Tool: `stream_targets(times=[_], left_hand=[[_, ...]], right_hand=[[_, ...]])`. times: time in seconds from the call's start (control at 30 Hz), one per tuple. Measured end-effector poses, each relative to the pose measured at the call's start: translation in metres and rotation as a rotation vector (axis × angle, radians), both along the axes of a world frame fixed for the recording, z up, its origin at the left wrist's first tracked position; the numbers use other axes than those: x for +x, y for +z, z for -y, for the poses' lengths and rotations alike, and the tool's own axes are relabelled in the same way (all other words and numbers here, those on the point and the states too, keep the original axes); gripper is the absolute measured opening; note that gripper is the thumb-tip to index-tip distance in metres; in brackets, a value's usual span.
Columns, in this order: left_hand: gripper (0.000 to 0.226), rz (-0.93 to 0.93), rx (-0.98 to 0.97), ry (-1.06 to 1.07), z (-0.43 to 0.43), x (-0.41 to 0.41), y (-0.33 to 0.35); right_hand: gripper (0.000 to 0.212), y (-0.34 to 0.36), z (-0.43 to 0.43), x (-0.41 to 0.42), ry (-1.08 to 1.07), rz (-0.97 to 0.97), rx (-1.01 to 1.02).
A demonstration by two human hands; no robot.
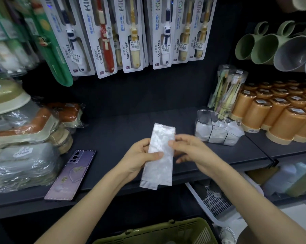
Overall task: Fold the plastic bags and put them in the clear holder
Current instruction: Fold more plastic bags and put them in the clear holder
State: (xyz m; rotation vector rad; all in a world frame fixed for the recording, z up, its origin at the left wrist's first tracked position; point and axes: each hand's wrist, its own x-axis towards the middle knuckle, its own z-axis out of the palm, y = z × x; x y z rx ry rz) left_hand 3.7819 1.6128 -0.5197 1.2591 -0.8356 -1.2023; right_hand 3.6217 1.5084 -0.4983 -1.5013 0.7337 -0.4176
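Plastic bag [159,155] btwn L hand [140,155] & R hand [189,148]

The fingers of the left hand [138,157] pass behind the plastic bag [160,161], their tips hidden; only the thumb lies on its front. How the fingers of the right hand [190,148] meet the bag's back cannot be told. In the clear holder [201,118], right of centre, the folded bags merge into a white mass that cannot be counted. The toothbrush packs [129,32] along the top are cut off by the upper edge, and their price labels [134,45] are too small to read. The wrapped goods [20,161] at the left are blurred. The lower edge cuts the green basket [157,232]; the right edge cuts the mugs [272,50] and orange cups [272,118].
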Motion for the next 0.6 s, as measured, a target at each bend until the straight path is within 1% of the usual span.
stream_targets(times=[0.1,0.2,0.3,0.4,0.53,0.6], left_hand=[[0.044,-0.031,-0.032,0.072,-0.002,-0.006,-0.002],[0.040,-0.047,-0.029,0.125,-0.004,-0.011,-0.003],[0.040,-0.064,-0.016,0.166,-0.006,-0.013,-0.004],[0.040,-0.110,-0.013,0.149,-0.009,-0.011,-0.001],[0.015,-0.115,-0.028,0.142,-0.013,-0.009,0.000],[0.013,-0.115,-0.019,0.172,-0.012,-0.010,0.000]], right_hand=[[0.024,-0.013,-0.018,0.000,-0.015,-0.004,0.114],[0.020,-0.015,-0.026,0.004,-0.064,0.044,0.126],[0.017,-0.012,-0.028,0.007,-0.086,0.073,0.146],[0.016,-0.012,-0.028,0.008,-0.116,0.087,0.167],[0.019,-0.012,-0.029,0.007,-0.134,0.103,0.166],[0.018,-0.013,-0.029,0.007,-0.146,0.117,0.161]])
